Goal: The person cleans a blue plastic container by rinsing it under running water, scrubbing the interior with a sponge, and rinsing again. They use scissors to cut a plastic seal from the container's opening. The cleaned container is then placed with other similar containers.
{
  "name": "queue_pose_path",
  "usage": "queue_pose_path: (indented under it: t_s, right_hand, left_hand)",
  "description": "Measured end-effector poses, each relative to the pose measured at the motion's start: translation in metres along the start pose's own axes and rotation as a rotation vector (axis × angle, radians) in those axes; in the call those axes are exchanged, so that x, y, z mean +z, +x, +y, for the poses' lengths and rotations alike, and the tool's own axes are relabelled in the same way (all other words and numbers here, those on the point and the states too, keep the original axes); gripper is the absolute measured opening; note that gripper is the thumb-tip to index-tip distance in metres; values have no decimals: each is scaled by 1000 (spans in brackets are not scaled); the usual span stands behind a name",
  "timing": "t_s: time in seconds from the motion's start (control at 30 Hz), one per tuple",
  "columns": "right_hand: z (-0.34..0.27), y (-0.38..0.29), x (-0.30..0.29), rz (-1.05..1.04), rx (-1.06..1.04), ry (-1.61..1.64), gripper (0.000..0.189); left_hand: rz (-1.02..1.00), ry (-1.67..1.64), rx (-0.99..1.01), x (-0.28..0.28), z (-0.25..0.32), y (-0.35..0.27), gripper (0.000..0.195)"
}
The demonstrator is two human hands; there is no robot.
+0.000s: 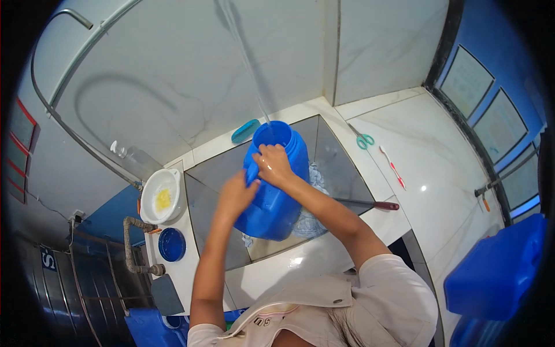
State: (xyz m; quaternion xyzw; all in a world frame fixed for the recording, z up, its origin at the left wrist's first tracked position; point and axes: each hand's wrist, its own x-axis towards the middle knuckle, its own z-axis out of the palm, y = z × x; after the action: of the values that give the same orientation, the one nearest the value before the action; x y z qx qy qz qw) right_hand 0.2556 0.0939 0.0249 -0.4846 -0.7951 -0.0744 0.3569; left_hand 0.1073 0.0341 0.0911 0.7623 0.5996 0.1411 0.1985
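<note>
A blue plastic jerrycan (277, 204) stands tilted in the tiled sink (342, 160), its wide mouth towards the wall. A stream of water (249, 65) runs into the mouth. My left hand (237, 193) is closed around the can's handle. My right hand (273, 165) is wet and rests with curled fingers at the near rim of the mouth; whether it grips the rim, I cannot tell. Wet pale-blue cloth (310, 221) lies beside and partly under the can. A blue screw lid (172, 244) sits on the left ledge.
Left ledge: a white basin (160, 196) with a yellow sponge (163, 199), and a pump bottle (138, 159). A teal brush (246, 131) lies behind the sink. Scissors (363, 139), a toothbrush (393, 168) and a red-brown handled tool (385, 206) lie right. Another blue container (494, 269) stands lower right.
</note>
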Motion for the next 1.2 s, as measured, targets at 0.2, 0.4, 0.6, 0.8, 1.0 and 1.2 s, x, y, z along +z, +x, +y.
queue_pose_path:
  t_s: [0.2,0.4,0.6,0.8,1.0,1.2]
  right_hand:
    - [11,2,7,-363,-96,96,32]
    - [78,97,-24,-852,378,705,28]
    - [61,127,-48,-844,799,1108,20]
    - [55,135,-68,-759,827,1264,18]
    - [64,142,-68,-677,546,736,20]
    - [57,143,-64,-652,417,392,16]
  left_hand:
    - [102,-37,-84,56,-21,20,41]
    - [162,-13,-65,53,-16,34,47]
    - [127,-44,6,42,-30,75,50]
    - [28,-136,200,38,-32,112,51]
    - [-200,122,20,34,-16,102,46]
    - [-20,24,-100,38,-50,48,38]
